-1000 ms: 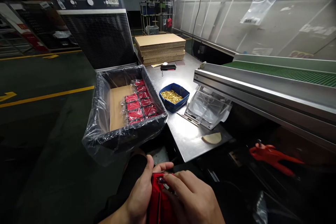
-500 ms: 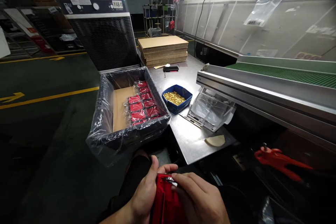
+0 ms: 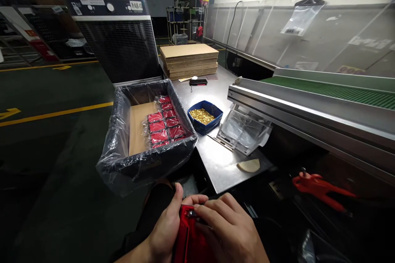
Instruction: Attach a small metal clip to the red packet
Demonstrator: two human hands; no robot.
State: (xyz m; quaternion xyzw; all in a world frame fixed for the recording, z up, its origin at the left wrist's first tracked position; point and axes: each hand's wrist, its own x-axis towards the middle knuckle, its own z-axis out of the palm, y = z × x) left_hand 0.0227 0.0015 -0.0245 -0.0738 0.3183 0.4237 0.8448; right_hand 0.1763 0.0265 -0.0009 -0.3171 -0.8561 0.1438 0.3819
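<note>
At the bottom centre of the frame, the left hand (image 3: 166,230) grips a small red pouch (image 3: 188,238) while the right hand (image 3: 228,234) pinches its metal clasp (image 3: 191,214); the pouch looks light, soft and floppy, best held by its edges.

Red pouch (image 3: 188,238) in my hands – blue tray (image 3: 205,116) w/ gold bits, green ribbed belt (image 3: 333,87), yellow floor line (image 3: 55,111).

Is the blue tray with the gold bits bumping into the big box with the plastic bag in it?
Cannot tell. In the head view the blue tray sits close beside the plastic-lined box, but the crinkled liner hides any gap or contact.
</note>
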